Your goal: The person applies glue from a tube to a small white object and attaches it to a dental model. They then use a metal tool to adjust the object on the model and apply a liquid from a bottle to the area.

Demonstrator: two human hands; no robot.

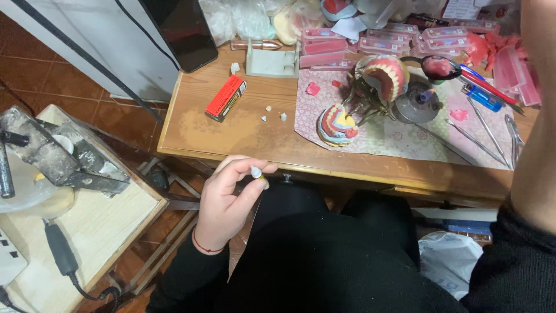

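Observation:
My left hand (225,204) is raised in front of the wooden table's edge (243,152), over my black-clad lap. Its thumb and fingers pinch a small white tooth-like piece (256,172). A thin red cord circles the wrist. Three similar loose white bits (270,109) lie on the table above the hand. Further right, a wax denture model (337,124) rests on a patterned mat (405,136), beside a set of dentures on a metal articulator (384,75). My right forearm (537,116) fills the right edge, blurred; its hand is out of view.
A red box (226,97) lies on the table's left. Metal instruments (487,134), a blue lighter (482,97) and flat pink cases (379,43) crowd the right and back. A dark screen (185,32) leans behind. A metal press (55,155) stands on a low side table.

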